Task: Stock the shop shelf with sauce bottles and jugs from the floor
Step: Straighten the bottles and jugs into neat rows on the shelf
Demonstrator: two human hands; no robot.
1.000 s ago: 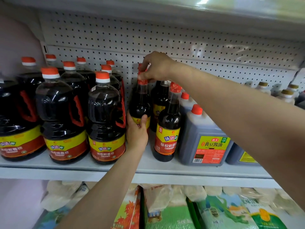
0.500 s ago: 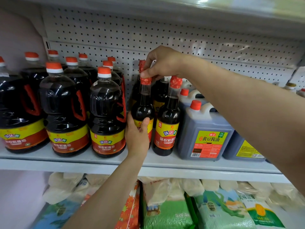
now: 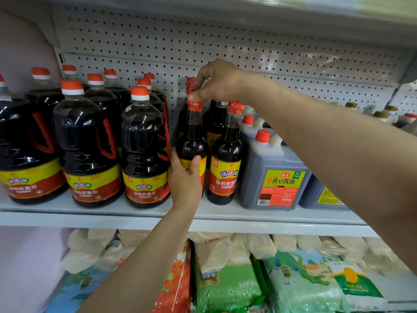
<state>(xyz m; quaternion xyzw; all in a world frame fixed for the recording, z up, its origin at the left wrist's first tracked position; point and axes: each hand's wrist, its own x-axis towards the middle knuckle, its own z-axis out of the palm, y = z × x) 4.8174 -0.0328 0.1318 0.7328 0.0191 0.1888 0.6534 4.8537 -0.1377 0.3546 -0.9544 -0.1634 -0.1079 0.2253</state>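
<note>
— Since a second ago, what has shifted?

— Little: both hands keep the same slim sauce bottle (image 3: 191, 145), which now stands a touch nearer the shelf's front edge, closer in line with its neighbour bottle (image 3: 225, 159).

— From the head camera, how does the left hand lie?

— Left hand (image 3: 184, 177) reaches up from below, forearm slanting in from the lower left, fingers wrapped round the bottle's body at the yellow-and-red label, thumb laid up the front.

— And the right?

— Right hand (image 3: 216, 83) comes in from the right on a long outstretched arm, wrist bent down, fingertips pinching the bottle's red cap (image 3: 194, 105) from above.

— Where does the bottle stand?

— Upright on the grey shelf (image 3: 135, 214), between the big handled jug (image 3: 144, 152) on its left and the neighbour bottle, just beside both. More slim bottles stand behind it against the pegboard (image 3: 225, 41).

— Anything further right?

— A grey square jug (image 3: 270, 175) with a red cap, just beside the neighbour bottle. Bagged goods (image 3: 228, 279) lie on the level below.
</note>
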